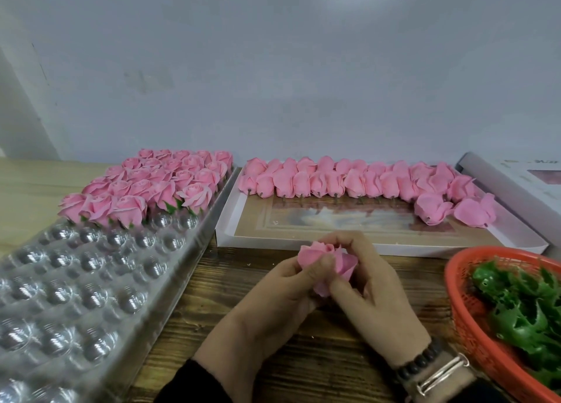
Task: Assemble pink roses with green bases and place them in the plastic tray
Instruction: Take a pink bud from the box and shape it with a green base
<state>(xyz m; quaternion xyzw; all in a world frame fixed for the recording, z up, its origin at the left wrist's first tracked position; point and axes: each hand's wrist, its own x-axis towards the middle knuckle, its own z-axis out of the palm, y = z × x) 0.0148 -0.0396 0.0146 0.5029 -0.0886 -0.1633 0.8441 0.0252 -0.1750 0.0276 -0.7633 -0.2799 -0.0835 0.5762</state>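
Both hands meet over the wooden table [303, 360], and between them I hold one pink rose [315, 261] just in front of the white box [379, 246]. My left hand [273, 293] curls its fingers round the bloom's left side, thumb pressed on the petals; my right hand [373, 284] pinches it from the right, with the index finger arched over the top. I judge this two-sided grip is there to steady the soft petals while the base end, hidden below my fingertips, is worked; whether a green base is already on it I cannot tell.

To the right of my right fingers sits the orange basket [455, 284] of green bases [522, 305], near enough for that hand to dip into. Beyond my fingertips, the unfinished roses [349, 178] lie on their sides in rows in the box, stems toward me, so I can pluck one by its end. To the left of my left fingers lies the plastic tray [76, 281]; its far cups hold finished roses [158, 181] upright, and the nearer cups wait unfilled, so filling seems to run from far to near.
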